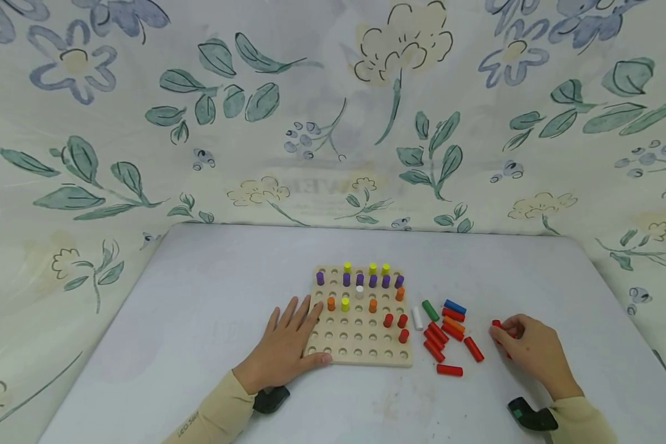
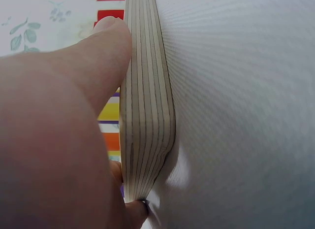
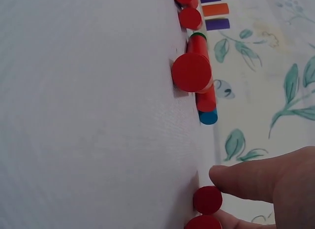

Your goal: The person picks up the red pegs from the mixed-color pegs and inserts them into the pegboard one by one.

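Note:
My left hand [image 1: 285, 345] lies with spread fingers along the left side of a wooden pegboard [image 1: 338, 353]. Its thumb [image 2: 115, 37] rests at the board's near edge, seen close up in the left wrist view. Purple, yellow, orange, red and white pegs stand in the board's holes. To the right, my right hand [image 1: 533, 348] pinches a red peg [image 3: 207, 199] between thumb and finger, just at the table surface. A second red peg [image 3: 203, 223] lies right beside it, partly covered by the hand in the head view.
Between board and right hand lies a loose group of pegs: several red ones [image 1: 449, 370], a green peg [image 1: 430, 310], a blue peg [image 1: 455, 306], an orange peg [image 1: 454, 325] and a white peg [image 1: 417, 318]. Flowered cloth [image 1: 333, 123] surrounds the white table [image 1: 200, 277].

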Demonstrator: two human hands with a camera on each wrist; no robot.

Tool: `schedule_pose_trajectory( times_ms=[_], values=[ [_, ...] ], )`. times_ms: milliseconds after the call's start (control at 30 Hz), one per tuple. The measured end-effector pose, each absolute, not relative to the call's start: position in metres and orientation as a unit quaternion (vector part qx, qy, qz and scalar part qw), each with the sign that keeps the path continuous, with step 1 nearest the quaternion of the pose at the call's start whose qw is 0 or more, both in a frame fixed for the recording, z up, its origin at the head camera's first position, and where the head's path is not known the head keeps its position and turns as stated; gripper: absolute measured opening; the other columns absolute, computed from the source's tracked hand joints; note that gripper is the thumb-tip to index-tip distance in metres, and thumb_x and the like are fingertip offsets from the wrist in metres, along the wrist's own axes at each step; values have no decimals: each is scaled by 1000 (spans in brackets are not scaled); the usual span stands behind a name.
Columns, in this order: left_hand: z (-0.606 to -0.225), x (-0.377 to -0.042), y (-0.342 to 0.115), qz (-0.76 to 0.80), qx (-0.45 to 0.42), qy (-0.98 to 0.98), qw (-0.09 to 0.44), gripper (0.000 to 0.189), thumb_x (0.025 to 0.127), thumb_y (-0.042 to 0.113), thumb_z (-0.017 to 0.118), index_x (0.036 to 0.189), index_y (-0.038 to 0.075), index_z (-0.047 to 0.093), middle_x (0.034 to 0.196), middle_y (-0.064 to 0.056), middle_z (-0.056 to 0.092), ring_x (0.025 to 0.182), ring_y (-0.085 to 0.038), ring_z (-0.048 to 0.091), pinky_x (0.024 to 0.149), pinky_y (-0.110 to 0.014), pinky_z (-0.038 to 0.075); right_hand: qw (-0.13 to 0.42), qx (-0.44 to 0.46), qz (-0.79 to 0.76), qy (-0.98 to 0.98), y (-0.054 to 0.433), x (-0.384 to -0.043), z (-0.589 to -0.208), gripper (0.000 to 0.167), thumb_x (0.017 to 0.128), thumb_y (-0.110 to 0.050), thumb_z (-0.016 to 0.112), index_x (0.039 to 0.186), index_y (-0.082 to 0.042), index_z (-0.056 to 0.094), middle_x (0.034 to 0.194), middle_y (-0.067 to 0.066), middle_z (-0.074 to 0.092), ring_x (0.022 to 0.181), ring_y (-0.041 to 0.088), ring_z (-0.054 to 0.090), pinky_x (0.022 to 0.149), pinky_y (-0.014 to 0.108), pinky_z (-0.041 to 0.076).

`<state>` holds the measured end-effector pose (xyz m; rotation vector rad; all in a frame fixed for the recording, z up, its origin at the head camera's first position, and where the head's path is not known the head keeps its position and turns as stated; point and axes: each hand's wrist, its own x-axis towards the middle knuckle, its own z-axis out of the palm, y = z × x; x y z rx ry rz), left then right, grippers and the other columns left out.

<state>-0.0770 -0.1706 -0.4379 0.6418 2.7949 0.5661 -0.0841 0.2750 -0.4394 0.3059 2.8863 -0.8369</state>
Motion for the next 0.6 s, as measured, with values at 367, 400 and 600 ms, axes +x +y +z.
schedule_pose_trajectory(
  times_ms=[367, 400, 600],
  values=[
    [-437, -77, -170, 194, 217, 950, 111, 92, 96, 60, 56, 161, 4, 20, 166, -22, 12, 152, -44, 2, 115, -69, 3, 48, 94, -245, 964, 270, -84, -439, 39, 92, -35, 68, 94, 4, 65, 73, 5, 59, 68, 22, 52, 56, 30, 42],
    [-437, -77, -170, 193, 217, 951, 111, 92, 96, 60, 56, 161, 4, 20, 166, -22, 12, 152, -44, 2, 115, -69, 3, 48, 92, -242, 965, 270, -85, -439, 39, 92, -34, 68, 94, 4, 65, 72, 5, 59, 68, 22, 52, 56, 30, 42],
    [-437, -77, -170, 190, 217, 951, 110, 92, 96, 60, 56, 160, 4, 20, 166, -23, 12, 152, -44, 2, 115, -69, 3, 52, 89, -259, 960, 272, -85, -439, 38, 94, -34, 66, 94, 5, 65, 68, 2, 59, 62, 19, 53, 55, 31, 42]
  ],
)
